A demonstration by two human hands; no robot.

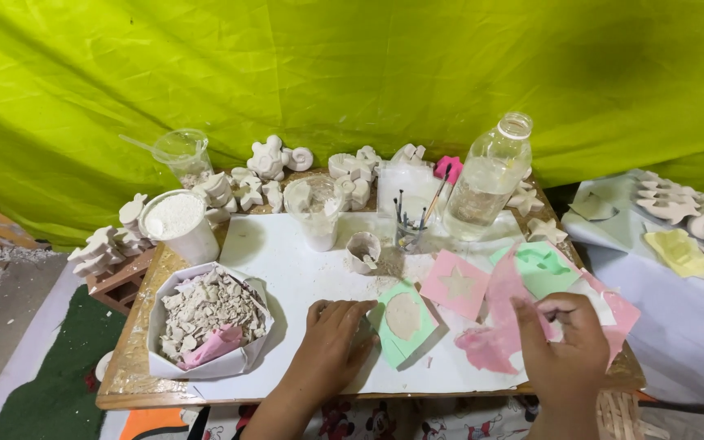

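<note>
Currently the green mould (402,323) filled with pale plaster sits on the white sheet (287,269) at desk centre, slightly toward 6 o'clock. Left hand (332,346) lies flat just at its 9 o'clock side, fingers spread loosely, fingertips touching the mould's edge. Right hand (562,352) is at 3 o'clock of the mould, thumb and fingers pinching a pink mould (500,314) that is lifted and bent. A pink square mould (455,284) with a star cavity lies at 1 o'clock, a second green mould (544,269) beyond it. At 9 o'clock a paper tray (209,319) holds broken plaster bits. At 12 o'clock: small cup (363,250), jar of brushes (408,231), clear bottle (487,181). White tub of powder (178,224) at 10 o'clock. Plaster figures (270,159) line the far edge of the desk (128,371).
</note>
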